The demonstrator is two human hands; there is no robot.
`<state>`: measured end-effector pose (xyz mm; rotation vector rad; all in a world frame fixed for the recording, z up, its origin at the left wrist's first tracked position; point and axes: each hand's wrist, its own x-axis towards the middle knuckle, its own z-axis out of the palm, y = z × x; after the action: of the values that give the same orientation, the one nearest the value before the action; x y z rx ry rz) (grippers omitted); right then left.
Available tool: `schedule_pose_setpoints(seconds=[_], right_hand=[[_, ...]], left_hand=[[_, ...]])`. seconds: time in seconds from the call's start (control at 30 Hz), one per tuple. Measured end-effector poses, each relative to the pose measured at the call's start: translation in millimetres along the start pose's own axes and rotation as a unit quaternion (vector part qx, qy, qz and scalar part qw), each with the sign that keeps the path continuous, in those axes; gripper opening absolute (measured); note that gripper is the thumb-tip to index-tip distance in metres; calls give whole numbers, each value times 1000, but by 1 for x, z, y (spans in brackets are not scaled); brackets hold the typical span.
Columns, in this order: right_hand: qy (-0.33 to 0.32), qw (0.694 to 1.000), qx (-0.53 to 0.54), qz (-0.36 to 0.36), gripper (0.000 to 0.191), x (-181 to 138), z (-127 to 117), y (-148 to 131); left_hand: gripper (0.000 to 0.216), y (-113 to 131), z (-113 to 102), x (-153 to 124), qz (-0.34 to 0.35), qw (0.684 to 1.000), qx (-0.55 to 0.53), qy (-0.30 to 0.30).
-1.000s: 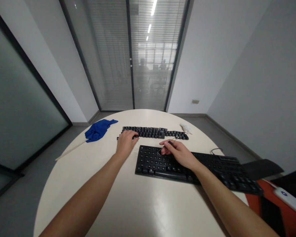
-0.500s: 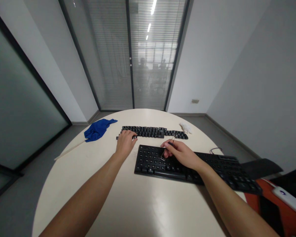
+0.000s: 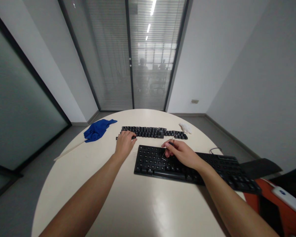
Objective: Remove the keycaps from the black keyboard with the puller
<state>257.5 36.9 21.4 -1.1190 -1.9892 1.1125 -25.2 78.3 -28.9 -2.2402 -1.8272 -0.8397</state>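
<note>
"Where is the keyboard?"

"The keyboard [image 3: 174, 166] lies slightly aslant on the table [image 3: 128, 204], under the right hand [image 3: 179, 149], its right end jutting past the edge. Bare key mounts show across much of its left part; the nearest row appears capped."

"Condition of the right hand?"

"Thumb and fingers pinch the dark handle of a wire tool [image 3: 171, 143], much like a pen. I judge that the grip gives fine control of the wire end, which is angled down over the mounts. Contact there cannot be confirmed."

"The left hand?"

"The left hand [image 3: 124, 144] lies over the left end of the loose keycaps [image 3: 151, 132], fingers bent and close together, thumb a little apart. Whether they pinch a cap, I cannot tell."

"Why that layout?"

"The caps stand in rows just beyond the keyboard, presumably to preserve their order and keep them within reach. A blue cloth [image 3: 98, 130] and a white cloth [image 3: 185, 128] lie at either side, apparently out of the working area."
</note>
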Motion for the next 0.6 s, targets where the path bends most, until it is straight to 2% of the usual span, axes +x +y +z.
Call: schedule_pose_setpoints(seconds=[0.6], right_hand=[[-9,999,-33,-3,39,-1,-1,1]], left_hand=[[9,6,-4,-1,1,1000,23,-2]])
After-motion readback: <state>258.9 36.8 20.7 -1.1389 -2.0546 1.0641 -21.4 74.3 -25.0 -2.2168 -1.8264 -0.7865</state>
